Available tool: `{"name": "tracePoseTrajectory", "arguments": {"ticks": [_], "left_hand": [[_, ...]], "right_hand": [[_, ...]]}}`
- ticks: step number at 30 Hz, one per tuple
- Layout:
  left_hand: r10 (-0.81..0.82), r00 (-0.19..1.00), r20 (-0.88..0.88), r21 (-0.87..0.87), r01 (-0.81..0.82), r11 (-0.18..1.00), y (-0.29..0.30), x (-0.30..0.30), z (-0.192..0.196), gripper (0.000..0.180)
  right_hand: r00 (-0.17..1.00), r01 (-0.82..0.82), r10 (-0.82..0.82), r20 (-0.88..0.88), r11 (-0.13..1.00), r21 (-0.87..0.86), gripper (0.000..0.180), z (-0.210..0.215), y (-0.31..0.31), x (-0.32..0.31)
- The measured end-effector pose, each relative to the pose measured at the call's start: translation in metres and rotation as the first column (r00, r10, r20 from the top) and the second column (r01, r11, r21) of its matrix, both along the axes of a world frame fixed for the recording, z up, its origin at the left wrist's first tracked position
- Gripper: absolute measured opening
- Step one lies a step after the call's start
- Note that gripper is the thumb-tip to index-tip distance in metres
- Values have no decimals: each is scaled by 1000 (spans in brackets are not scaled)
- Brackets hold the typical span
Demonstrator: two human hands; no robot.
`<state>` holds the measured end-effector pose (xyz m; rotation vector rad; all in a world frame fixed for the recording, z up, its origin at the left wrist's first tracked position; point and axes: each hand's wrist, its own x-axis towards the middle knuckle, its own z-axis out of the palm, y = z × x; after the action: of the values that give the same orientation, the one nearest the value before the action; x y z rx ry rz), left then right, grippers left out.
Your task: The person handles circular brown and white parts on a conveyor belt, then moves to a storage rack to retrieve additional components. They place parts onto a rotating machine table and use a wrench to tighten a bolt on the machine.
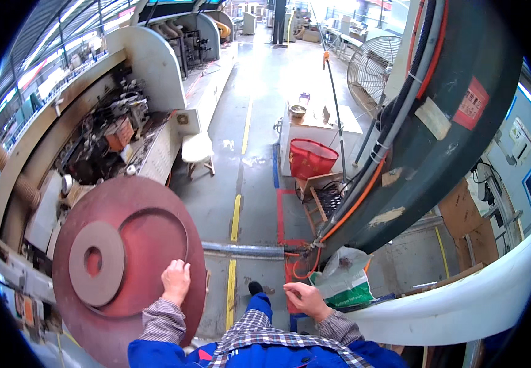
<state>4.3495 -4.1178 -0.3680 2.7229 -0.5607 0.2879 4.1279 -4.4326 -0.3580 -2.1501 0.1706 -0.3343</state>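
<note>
the big reddish-brown disc [132, 257] sits at your left, tilted up on the end of the long machine [94, 135], with a raised round hub [97, 262] and a dark centre hole showing. nothing is wound or loaded on it that you can see; its face is bare. your left hand [175, 281] lies on the disc's lower right face near the rim, fingers curled and knuckles toward you, touching it more than clamping it; whether the fingertips hook the edge, you cannot tell. your right hand [305, 299] hangs free above the floor, half curled, holding nothing. so by the look of it you are early in the handling: the disc is in place and steadied, but nothing else is fitted to it yet.

below you the concrete floor [259, 122] runs away down an aisle with a yellow line [235, 214] and red markings. a grey pipe [244, 249] lies across it just past your shoe [255, 287]. to your right a dark curved guard [443, 135] carries orange and black cables [363, 196], with a white and green sack [342, 282] at its foot and a white curved band [462, 300] beyond. farther off stand a red basket [310, 157], a white stool [197, 149], a small table [320, 122] and a cage fan [373, 64].
</note>
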Motion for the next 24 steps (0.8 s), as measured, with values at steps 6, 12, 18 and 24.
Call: {"name": "tracePoseTrajectory", "arguments": {"ticks": [6,12,18,24], "left_hand": [[-64,978,198,-31,72,997,-80,58,-11,10],[-109,988,111,-86,119,989,-95,90,19,6],[-222,970,98,-106,232,967,-120,145,37,7],[107,978,179,-68,-96,993,-134,236,28,5]], "right_hand": [[991,-126,130,29,987,-95,17,4,-56,138],[931,-349,363,16,905,-245,48,42,-65,280],[525,-745,845,-99,400,-534,57,38,-58,434],[347,-738,938,-15,263,-621,24,37,-107,616]]}}
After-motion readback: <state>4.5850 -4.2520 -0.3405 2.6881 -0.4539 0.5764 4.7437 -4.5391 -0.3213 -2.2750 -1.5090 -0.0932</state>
